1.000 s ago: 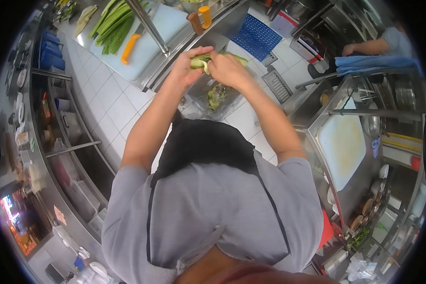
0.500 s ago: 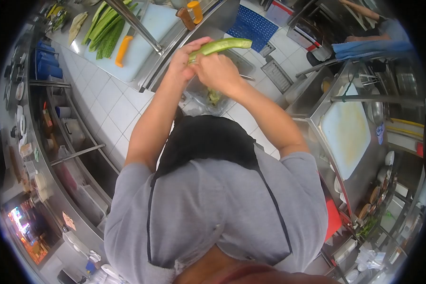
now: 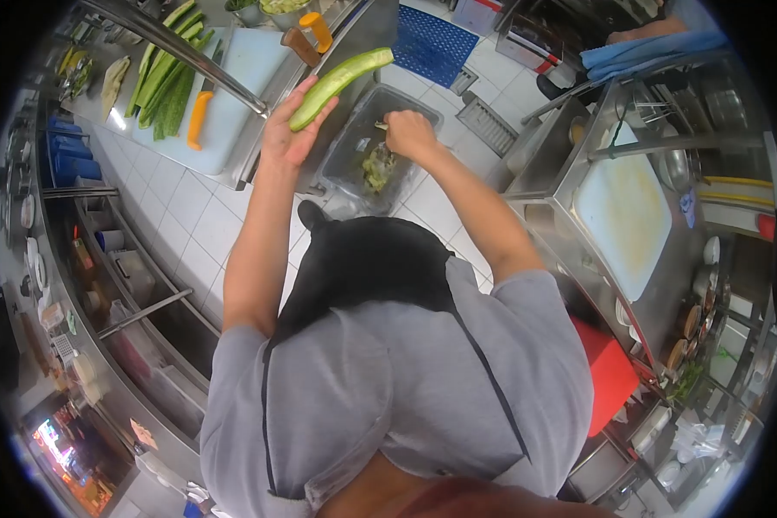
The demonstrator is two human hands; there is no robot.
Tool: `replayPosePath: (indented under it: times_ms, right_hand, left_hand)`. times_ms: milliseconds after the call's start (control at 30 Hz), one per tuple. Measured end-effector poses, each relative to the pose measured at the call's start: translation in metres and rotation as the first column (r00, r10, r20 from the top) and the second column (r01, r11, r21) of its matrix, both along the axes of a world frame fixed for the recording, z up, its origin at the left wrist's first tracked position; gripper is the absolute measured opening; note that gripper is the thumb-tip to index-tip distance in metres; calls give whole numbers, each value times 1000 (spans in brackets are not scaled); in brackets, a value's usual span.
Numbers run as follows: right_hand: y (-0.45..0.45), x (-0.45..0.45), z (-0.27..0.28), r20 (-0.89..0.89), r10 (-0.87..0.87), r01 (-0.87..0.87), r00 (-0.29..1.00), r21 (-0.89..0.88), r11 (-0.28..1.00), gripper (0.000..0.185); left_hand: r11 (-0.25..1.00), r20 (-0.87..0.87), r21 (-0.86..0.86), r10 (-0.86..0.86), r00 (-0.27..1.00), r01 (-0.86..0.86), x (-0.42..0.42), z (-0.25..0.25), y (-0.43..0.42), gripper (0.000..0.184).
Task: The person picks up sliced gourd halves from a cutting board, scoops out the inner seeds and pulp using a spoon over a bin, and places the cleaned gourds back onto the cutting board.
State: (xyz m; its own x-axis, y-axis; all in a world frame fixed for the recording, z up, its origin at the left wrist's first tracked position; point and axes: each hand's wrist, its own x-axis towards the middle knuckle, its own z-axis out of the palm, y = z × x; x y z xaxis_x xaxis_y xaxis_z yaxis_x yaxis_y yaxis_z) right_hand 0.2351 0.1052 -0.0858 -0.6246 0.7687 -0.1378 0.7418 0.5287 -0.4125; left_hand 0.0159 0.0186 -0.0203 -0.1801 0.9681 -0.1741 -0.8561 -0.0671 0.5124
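Note:
My left hand [image 3: 295,129] is wrapped round the lower end of a long, halved green gourd [image 3: 337,85]. Its pale, hollowed cut face is turned up. Over a grey plastic bin [image 3: 341,147], my right hand [image 3: 410,135] is closed round a small metal utensil that looks like a spoon. Only a short tip of it shows; the rest is hidden by the fingers. Pale green scraps [image 3: 376,168] lie in the bin below. More long green gourd pieces [image 3: 166,91] are on the counter at upper left, beside an orange-handled knife [image 3: 200,116] on a white cutting board [image 3: 250,65].
A steel rail [image 3: 177,52] crosses above the left board. A brown bottle [image 3: 300,47] and an orange-capped one [image 3: 317,31] stand by the counter edge. At right, another cutting board [image 3: 626,220] lies on a steel counter. Another person's hand [image 3: 634,34] shows at upper right, near a blue cloth [image 3: 647,53].
My hands have parted. The left has moved left with the gourd, now tilted up more steeply. My right hand has left the gourd and is over the bin. The view has shifted slightly.

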Motion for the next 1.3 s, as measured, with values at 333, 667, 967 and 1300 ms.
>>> replayPosePath:
  times_ms: [333, 667, 967, 1300]
  right_hand:
    - [9, -12, 33, -143, -141, 156, 980, 104, 982, 22]
    - [1, -44, 113, -43, 8, -2, 999, 140, 990, 21]
    - [-3, -50, 119, -56, 15, -7, 998, 141, 990, 21]
    - [-6, -51, 112, -21, 67, -62, 998, 188, 980, 23]
  left_hand:
    - [999, -113, -37, -10, 994, 6, 6, 10, -10, 50]
    - [994, -370, -70, -107, 923, 88, 21, 4, 10, 49]
    - [988, -288, -152, -50, 956, 6, 30, 12, 11, 47]
    - [987, -258, -146, -101, 961, 65, 22, 8, 15, 46]
